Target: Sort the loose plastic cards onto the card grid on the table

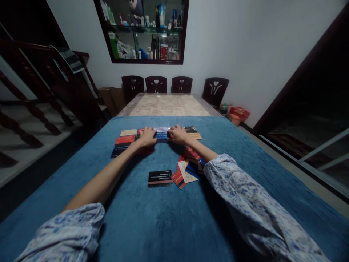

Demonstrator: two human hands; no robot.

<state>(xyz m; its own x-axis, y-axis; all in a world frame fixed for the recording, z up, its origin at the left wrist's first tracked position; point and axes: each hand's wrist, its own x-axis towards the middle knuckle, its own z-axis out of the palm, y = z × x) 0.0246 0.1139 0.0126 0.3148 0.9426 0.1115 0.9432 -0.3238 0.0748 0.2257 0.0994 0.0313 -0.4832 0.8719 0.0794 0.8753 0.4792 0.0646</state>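
A blue card (161,136) lies in the middle of rows of plastic cards. My left hand (148,137) presses its fingers against the card's left edge, while my right hand (177,134) has curled fingers at the right edge. Left of my hands are a beige card (128,132), a red card (124,140) and a dark blue card (118,152). On the right, a black card (191,129) sits behind a gold card (195,136). Nearer to me is a black striped card (160,178), beside a fanned loose pile with a cream card (186,172). My hands partly cover some cards.
A blue cloth (155,225) covers the near part of the long table; its far marbled top (166,104) is bare. Dark chairs (156,84) stand at the far end. A cardboard box (111,100) is on the left, and a red bag (240,112) on the right.
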